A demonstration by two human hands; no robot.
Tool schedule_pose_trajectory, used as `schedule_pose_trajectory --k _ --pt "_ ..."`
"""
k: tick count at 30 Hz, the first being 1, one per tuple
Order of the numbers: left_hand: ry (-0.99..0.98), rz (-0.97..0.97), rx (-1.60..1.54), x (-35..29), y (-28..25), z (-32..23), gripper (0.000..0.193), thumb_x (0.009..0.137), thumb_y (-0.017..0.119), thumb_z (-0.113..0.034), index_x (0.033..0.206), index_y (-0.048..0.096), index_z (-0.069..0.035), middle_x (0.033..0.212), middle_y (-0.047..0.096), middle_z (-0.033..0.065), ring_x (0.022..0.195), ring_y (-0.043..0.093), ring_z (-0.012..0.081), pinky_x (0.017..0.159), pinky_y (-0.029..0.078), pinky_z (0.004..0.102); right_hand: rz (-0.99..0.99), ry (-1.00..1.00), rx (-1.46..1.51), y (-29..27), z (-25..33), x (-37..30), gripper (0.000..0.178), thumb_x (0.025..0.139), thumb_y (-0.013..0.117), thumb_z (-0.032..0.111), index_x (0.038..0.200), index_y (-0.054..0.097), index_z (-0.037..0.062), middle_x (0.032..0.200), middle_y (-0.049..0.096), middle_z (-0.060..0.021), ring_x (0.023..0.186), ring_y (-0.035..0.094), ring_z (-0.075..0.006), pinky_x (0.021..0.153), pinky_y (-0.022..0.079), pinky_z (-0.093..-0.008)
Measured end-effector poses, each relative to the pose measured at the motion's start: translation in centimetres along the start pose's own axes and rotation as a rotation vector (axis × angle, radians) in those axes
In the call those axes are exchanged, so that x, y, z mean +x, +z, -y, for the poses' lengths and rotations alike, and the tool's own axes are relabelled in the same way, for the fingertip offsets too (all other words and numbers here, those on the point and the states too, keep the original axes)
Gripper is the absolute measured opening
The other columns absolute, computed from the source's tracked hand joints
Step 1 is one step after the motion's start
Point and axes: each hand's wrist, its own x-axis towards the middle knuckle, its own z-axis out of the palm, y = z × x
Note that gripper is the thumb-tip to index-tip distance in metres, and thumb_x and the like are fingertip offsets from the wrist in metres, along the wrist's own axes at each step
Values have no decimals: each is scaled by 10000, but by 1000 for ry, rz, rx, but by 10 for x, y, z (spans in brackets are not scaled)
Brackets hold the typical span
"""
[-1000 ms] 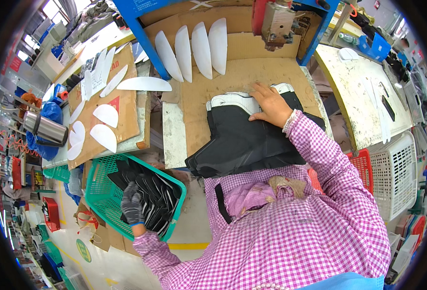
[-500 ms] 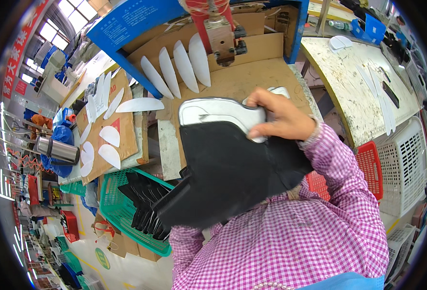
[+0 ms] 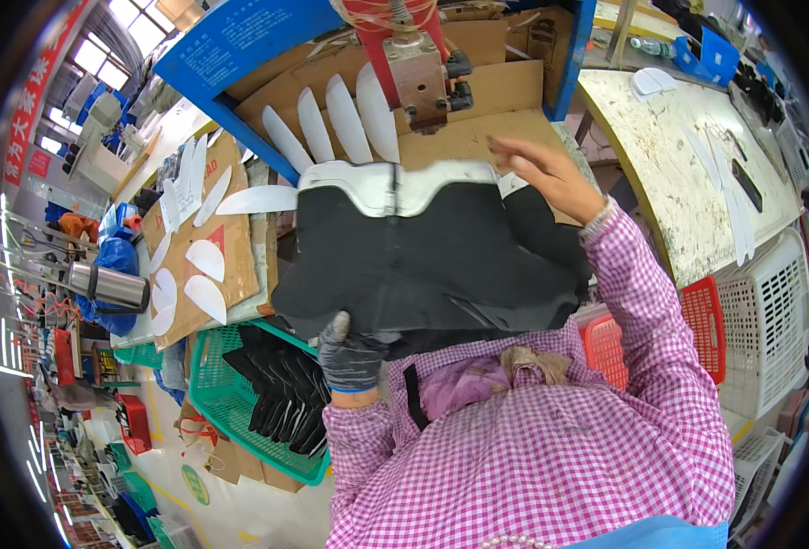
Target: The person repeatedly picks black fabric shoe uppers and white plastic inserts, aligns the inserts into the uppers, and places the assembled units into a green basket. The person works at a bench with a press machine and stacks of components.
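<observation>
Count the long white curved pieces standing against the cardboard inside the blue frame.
4, in one row left of the machine head: leftmost piece, second piece, third piece and rightmost piece, nearest it. More could be hidden behind it.

The black-and-white panel (image 3: 400, 256) hides most fingers of my gloved left hand (image 3: 351, 360) and part of a dark piece (image 3: 544, 220); the upper edge crops the red machine arm (image 3: 376, 64).
</observation>
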Motion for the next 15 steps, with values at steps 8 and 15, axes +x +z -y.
schedule_pose_trajectory --k 8,15 --pt "230 -123 338 59 -12 5 350 868 602 -144 1169 561 29 1113 634 151 940 631 291 834 533 408 -273 508 1084 1 -26 -55 750 960 291 615 1333 489 -5 1310 557 -148 1215 530 -247 1039 418 -386" --pt "505 -373 1243 87 -22 7 90 821 679 8 908 702 4 975 674 77 932 605 157 864 496 299 -228 331 583 -18 -10 -9 398 968 525 270 1220 558 -35 1170 633 -101 1010 633 -179 903 505 -294"
